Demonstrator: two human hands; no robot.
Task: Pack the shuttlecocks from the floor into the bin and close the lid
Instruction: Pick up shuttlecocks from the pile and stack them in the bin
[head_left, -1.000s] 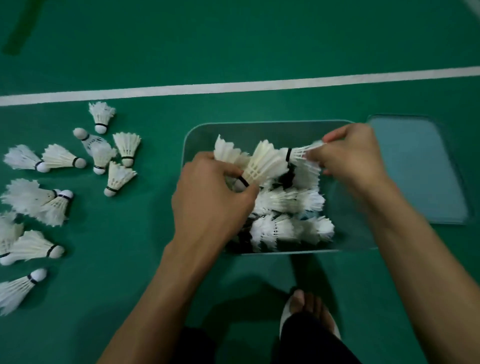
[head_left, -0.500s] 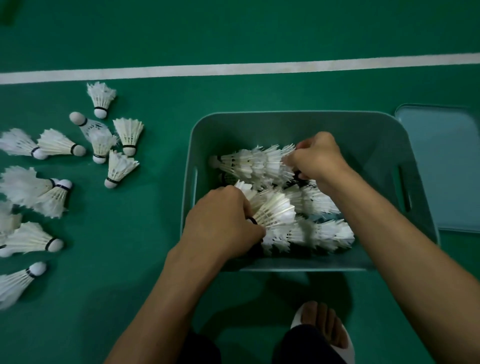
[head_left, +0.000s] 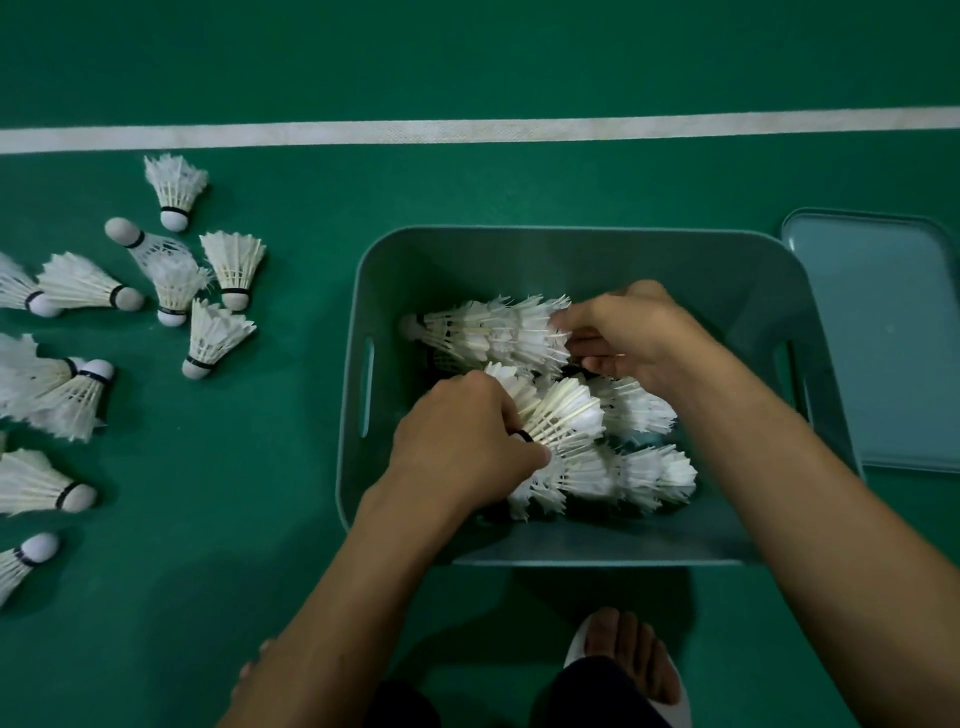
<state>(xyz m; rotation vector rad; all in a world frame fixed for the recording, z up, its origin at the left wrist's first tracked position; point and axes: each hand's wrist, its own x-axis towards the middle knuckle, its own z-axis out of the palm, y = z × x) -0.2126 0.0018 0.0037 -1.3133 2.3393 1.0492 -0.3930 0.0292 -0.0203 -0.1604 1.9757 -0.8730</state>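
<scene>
Inside bin (head_left: 571, 232): left hand (head_left: 462, 441) fingers clamped shuttlecock (head_left: 566, 415), feathers pointing far-right. Right hand (head_left: 628, 332) fingers pinched shuttlecock row (head_left: 488, 332), lying crosswise, cork leftward. Lid (head_left: 883, 338) lay right of bin, loose shuttlecocks (head_left: 218, 338) left.

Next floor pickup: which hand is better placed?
Probably left hand, after releasing its shuttlecock: loose shuttlecocks lie left of the bin, its side. The right hand pinches the stacked row, nearer the lid.
</scene>
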